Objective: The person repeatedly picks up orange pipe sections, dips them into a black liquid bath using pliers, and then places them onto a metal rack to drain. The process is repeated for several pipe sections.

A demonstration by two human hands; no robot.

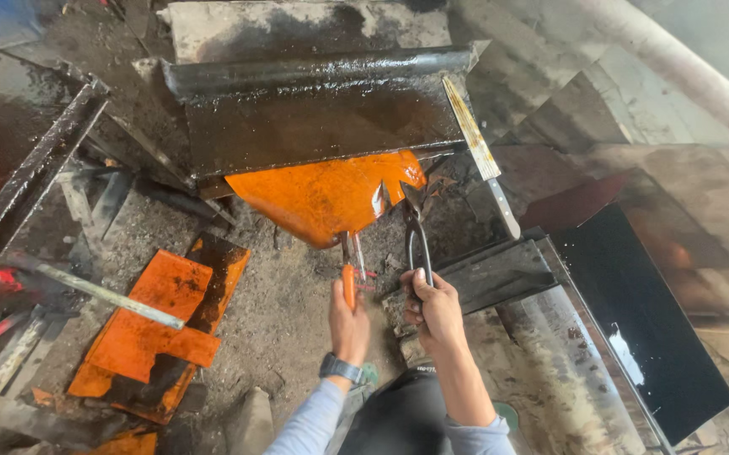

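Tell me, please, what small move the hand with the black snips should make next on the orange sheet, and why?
Probably close the black snips a little further. The right hand holds their blades at the notched edge of the orange sheet, while the left hand steadies the sheet's lower tip with orange-handled pliers.

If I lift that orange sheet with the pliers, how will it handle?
The orange sheet looks thin, so probably light but springy. Its glossy wet surface suggests the pliers may slip. The jagged cut by the snips is likely sharp.
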